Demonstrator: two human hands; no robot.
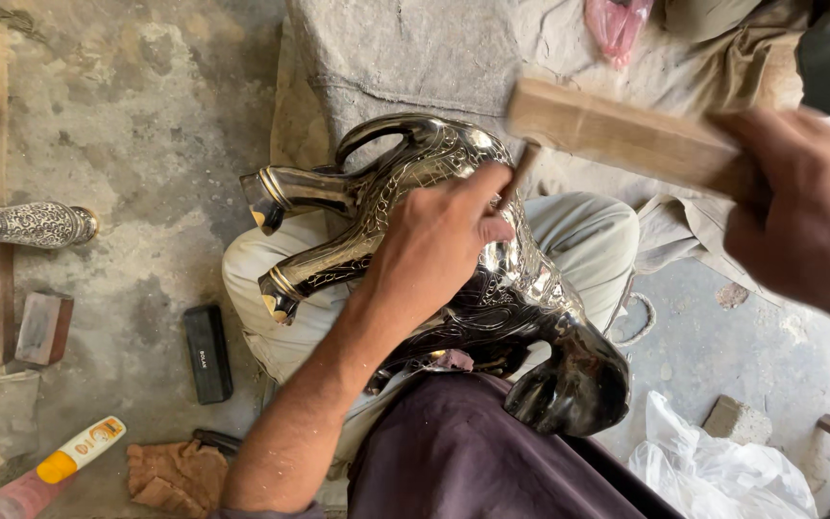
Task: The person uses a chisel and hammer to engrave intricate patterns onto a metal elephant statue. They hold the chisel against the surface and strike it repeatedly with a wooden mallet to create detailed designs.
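Left hand (439, 245) pinches a thin chisel (521, 171) between thumb and fingers, tip set against the back of a shiny engraved metal animal figure (492, 288) lying on its side across the lap (588, 235). Right hand (809, 216) is closed tight around a wooden block mallet (626, 135), which hangs up and to the right of the chisel head, apart from it, not touching. The figure sits right under the left hand; the heel of the hand seems to rest on its flank, the legs (305, 231) stick out left, and the dark head end hangs down toward the knee at lower right. Risks, as a judgement: the mallet face is wide but the chisel is slim and held close by the fingertips, so an off-line blow could catch the left thumb or knuckles. The polished surface is curved and slick, so the tip could skate and scratch across the finished pattern. The figure rests only on cloth-covered legs with no clamp, so a hard hit could roll it or slide it off the lap onto the concrete floor (146, 115). Nearby on the floor: black block (207, 353), engraved metal tube (26, 224), plastic bottle (64, 459), brown rag (177, 476), white plastic bag (722, 471).
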